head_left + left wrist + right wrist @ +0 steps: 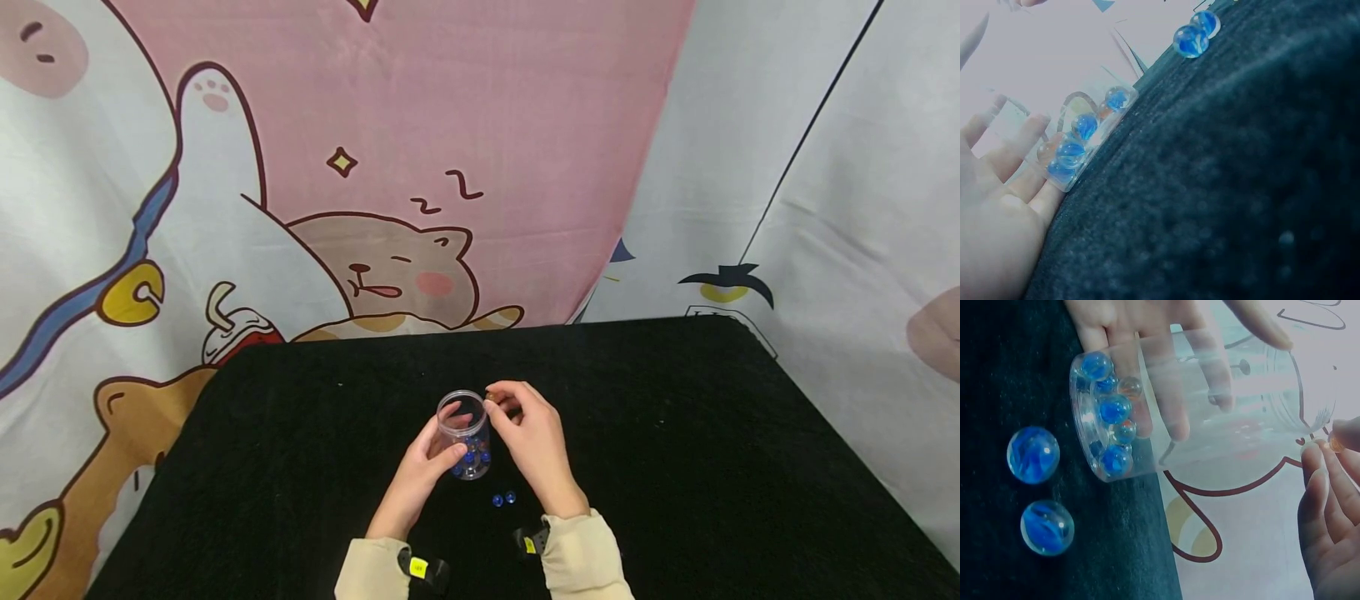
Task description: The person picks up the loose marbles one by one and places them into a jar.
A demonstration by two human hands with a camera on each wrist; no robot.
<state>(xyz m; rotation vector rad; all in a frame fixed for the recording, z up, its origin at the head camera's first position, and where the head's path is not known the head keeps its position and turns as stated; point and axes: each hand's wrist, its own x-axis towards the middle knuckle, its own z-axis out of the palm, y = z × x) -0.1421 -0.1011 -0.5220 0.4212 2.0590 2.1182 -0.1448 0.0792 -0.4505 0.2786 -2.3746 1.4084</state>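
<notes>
A clear plastic jar (463,417) stands upright on the black cloth, its mouth open, with several blue and orange marbles (1115,409) at its bottom. My left hand (421,468) holds the jar from the left, fingers curled round its far side. Just right of the rim, my right hand (534,433) pinches an orange marble (1335,444) between thumb and fingertips. Two blue marbles (1033,455) lie on the cloth in front of the jar, close together; the left wrist view shows the same blue marbles (1191,41) at its top.
The black cloth (675,433) covers the table. Behind it hangs a pink and white curtain (487,100) printed with cartoon animals. Black straps (423,570) with yellow labels sit at both wrists, over cream sleeves (588,554).
</notes>
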